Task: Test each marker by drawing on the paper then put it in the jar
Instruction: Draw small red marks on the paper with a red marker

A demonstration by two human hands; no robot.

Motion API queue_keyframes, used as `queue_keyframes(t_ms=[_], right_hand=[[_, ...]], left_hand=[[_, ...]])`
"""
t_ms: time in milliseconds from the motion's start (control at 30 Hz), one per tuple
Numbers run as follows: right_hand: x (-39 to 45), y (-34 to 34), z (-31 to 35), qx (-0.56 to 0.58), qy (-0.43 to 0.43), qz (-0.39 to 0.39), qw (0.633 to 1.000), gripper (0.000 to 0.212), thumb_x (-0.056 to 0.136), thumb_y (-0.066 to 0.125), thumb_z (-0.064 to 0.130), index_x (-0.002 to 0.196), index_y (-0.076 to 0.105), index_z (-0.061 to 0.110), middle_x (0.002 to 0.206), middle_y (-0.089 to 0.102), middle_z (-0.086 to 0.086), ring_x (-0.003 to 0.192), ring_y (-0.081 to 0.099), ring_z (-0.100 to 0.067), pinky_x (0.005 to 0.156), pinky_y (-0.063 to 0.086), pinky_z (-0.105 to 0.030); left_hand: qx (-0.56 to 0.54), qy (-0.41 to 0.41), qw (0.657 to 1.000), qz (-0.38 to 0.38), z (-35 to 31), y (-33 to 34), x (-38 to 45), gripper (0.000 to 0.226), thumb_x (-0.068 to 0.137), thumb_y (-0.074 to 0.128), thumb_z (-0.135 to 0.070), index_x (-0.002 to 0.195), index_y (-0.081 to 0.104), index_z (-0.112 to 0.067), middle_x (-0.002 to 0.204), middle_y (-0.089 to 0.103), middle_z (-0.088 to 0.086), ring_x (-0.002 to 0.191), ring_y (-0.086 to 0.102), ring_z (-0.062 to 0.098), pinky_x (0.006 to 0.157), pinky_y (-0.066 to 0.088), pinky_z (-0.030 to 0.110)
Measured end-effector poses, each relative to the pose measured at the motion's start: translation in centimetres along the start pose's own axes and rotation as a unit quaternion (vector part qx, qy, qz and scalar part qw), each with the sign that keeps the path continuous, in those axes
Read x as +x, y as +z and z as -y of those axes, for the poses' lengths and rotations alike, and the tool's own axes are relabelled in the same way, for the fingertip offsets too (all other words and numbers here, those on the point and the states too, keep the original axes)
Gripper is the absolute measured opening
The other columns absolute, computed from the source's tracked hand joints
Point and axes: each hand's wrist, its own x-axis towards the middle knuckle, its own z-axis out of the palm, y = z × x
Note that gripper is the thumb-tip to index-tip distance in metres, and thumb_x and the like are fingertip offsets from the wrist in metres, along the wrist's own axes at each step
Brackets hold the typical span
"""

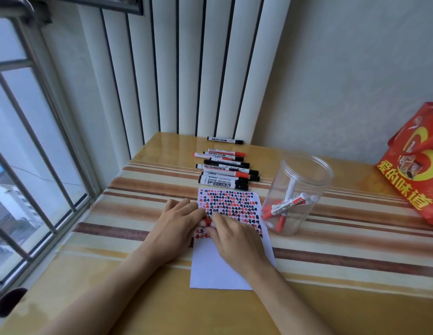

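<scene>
Head view showed both hands meeting over the white sheet of paper covered in red and black test marks. The left hand and right hand were closed together on a red-capped marker, mostly hidden between the fingers; whether the cap was on could not be told. Farther back lay a row of unused red and black markers. To the right stood the clear plastic jar holding several tested markers. The marker looked light, stiff and smooth, best pinched mid-barrel; the light jar might tip if knocked.
</scene>
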Motion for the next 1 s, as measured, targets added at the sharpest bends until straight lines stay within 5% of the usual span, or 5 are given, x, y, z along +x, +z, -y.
queue_keyframes(t_ms=[133, 600, 767, 900, 1000], right_hand=[[0.3, -0.5, -0.1, 0.005, 0.008, -0.019, 1.000, 0.037, 0.103, 0.043, 0.044, 0.093, 0.060, 0.012, 0.066, 0.065, 0.001, 0.051, 0.060, -0.028, 0.046, 0.026, -0.026], [0.1, -1.5, -0.3, 0.011, 0.075, -0.018, 0.997, 0.059, 0.104, 0.028, 0.063, 0.091, 0.055, 0.013, 0.066, 0.062, -0.001, 0.055, 0.060, -0.028, 0.047, 0.032, -0.033], [-0.3, -0.7, -1.1, 0.069, 0.150, -0.015, 0.986, 0.023, 0.111, 0.038, 0.031, 0.106, 0.051, 0.014, 0.090, 0.055, 0.000, 0.070, 0.049, -0.021, 0.061, 0.037, -0.035], [-0.2, -0.9, -0.8, 0.146, 0.184, -0.067, 0.970, 0.027, 0.108, 0.047, 0.016, 0.133, 0.057, 0.012, 0.124, 0.061, 0.000, 0.102, 0.062, -0.012, 0.080, 0.051, -0.020], [-0.1, -0.9, -0.7, 0.227, 0.196, -0.113, 0.947, 0.011, 0.108, 0.052, 0.014, 0.119, 0.056, 0.015, 0.110, 0.066, 0.001, 0.095, 0.065, -0.016, 0.076, 0.051, -0.018]], left_hand=[[0.011, 0.011, 0.999, -0.038, -0.2, 0.4, 0.4, 0.012, 0.090, 0.056, -0.011, 0.086, 0.054, -0.022, 0.084, 0.045, -0.013, 0.080, 0.046, 0.016, 0.070, 0.035, 0.036], [0.009, -0.002, 0.997, -0.080, 0.2, 1.1, 0.9, 0.022, 0.101, 0.047, -0.032, 0.107, 0.065, -0.019, 0.098, 0.056, -0.006, 0.087, 0.050, 0.020, 0.072, 0.038, 0.037], [-0.070, -0.117, 0.987, -0.080, 1.3, 1.9, 1.8, 0.017, 0.095, 0.065, -0.033, 0.109, 0.068, -0.023, 0.102, 0.058, -0.009, 0.096, 0.054, 0.016, 0.083, 0.047, 0.038], [-0.054, -0.168, 0.984, -0.012, 1.5, 2.7, 2.1, 0.019, 0.087, 0.074, -0.032, 0.105, 0.072, -0.026, 0.112, 0.055, -0.005, 0.106, 0.052, 0.017, 0.091, 0.048, 0.043], [-0.061, -0.172, 0.983, 0.017, 1.4, 2.8, 2.1, 0.021, 0.087, 0.073, -0.038, 0.106, 0.071, -0.029, 0.118, 0.055, -0.005, 0.112, 0.053, 0.019, 0.096, 0.045, 0.045]])
